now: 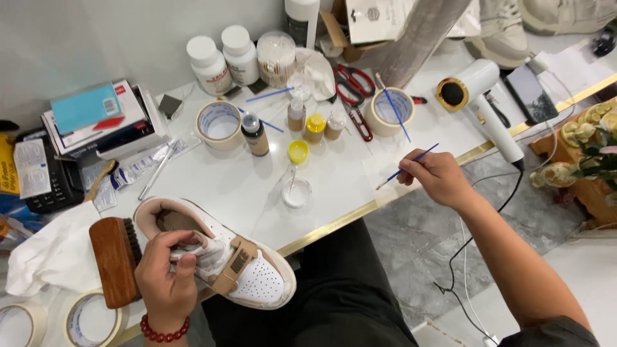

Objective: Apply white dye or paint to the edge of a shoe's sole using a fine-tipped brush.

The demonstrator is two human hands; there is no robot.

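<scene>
Left hand (168,273) grips the white and tan sneaker (222,257) at its tongue and laces, fingers clenched on it; sneaker rests at the near edge of the white worktop (238,186), toe to the right; wooden brush (116,260) lies just beside it on the left. Right hand (440,177) pinches a thin blue paintbrush (406,166), tip over the worktop edge; small clear dish (297,192) sits between the hands; yellow cap (297,151) behind it; small paint bottles (314,126) further back.
</scene>
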